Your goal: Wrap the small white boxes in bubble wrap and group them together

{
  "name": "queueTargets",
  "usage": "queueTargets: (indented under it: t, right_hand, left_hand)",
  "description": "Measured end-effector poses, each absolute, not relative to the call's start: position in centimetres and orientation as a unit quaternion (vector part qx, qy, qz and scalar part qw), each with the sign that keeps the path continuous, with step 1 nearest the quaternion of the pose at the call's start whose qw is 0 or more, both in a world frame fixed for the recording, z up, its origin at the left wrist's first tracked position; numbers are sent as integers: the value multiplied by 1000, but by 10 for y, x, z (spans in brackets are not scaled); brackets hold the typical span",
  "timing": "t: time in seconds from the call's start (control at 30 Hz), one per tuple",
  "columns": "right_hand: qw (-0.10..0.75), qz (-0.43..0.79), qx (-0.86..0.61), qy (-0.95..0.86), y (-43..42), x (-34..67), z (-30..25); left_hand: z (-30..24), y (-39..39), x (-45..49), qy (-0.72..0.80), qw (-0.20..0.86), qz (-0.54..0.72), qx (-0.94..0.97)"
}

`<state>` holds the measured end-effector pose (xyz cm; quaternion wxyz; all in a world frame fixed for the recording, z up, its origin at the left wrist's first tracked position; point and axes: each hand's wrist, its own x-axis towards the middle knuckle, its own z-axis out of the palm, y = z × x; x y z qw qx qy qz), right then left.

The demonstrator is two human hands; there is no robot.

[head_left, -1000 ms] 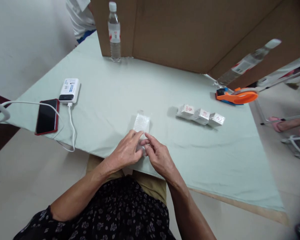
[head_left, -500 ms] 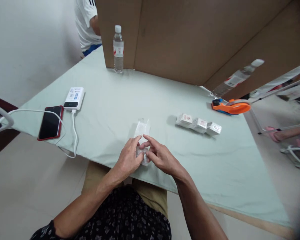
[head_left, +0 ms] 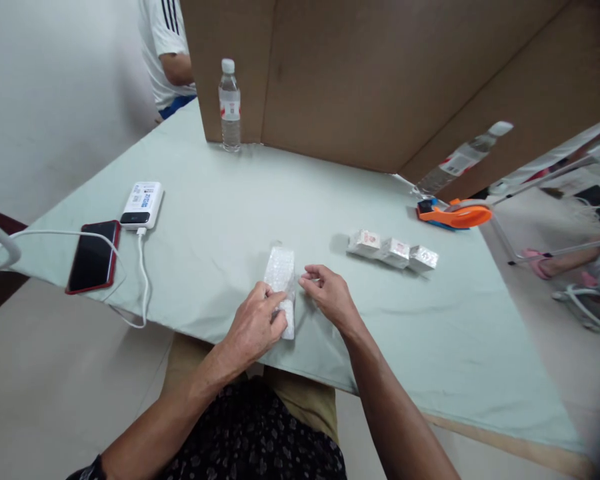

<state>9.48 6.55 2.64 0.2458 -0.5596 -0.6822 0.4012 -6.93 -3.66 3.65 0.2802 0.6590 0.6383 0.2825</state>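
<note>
A strip of bubble wrap (head_left: 280, 263) lies lengthwise near the front edge of the table, partly folded. My left hand (head_left: 260, 317) presses on it from the left, thumb and fingers closed on its middle, covering part of it. Just to the right of the wrap is my right hand (head_left: 327, 293), raised a little, with thumb and index finger pinched together. Whatever is in that pinch is too small to make out. Three small white boxes in clear wrapping, one of them the middle box (head_left: 395, 252), stand in a row farther right.
An orange tape dispenser (head_left: 460, 215) sits at the right rear. Water bottles stand upright (head_left: 231, 110) and tilted (head_left: 463, 160) by the cardboard partition (head_left: 330, 80). At left lie a phone (head_left: 94, 257), a power bank (head_left: 143, 203) and a cable (head_left: 143, 280). Another person (head_left: 167, 60) is beyond the partition.
My right hand has drawn away from the bubble wrap to the right. The wrap now lies flatter and more exposed under my left hand, which stays on it. The view shifted slightly.
</note>
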Motion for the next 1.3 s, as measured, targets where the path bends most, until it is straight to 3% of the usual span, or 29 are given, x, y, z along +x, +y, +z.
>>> queueTargets:
  t: [0.37,0.5,0.7,0.87,1.1,1.3]
  right_hand:
    - [245,556,-505,-613,105,55,14]
    - [305,604,-445,-587,96,56,21]
    - [395,502,-398,-659,54,72,44]
    - [380,441,-386,-715,13,86,47]
    - [377,272,-345,-815,-16,92,25]
    - [355,244,-324,-842,-15,93,21]
  left_hand:
    - [31,-39,-67,638,274,314,647]
    - [27,-42,-68,632,253,322,659]
    - [16,-49,-63,653,154,365,646]
    - [9,-51,-58,669,119,456,574]
    - [10,-46,-74,627,239,402,624]
    - [24,-51,-107,539,328,333,701]
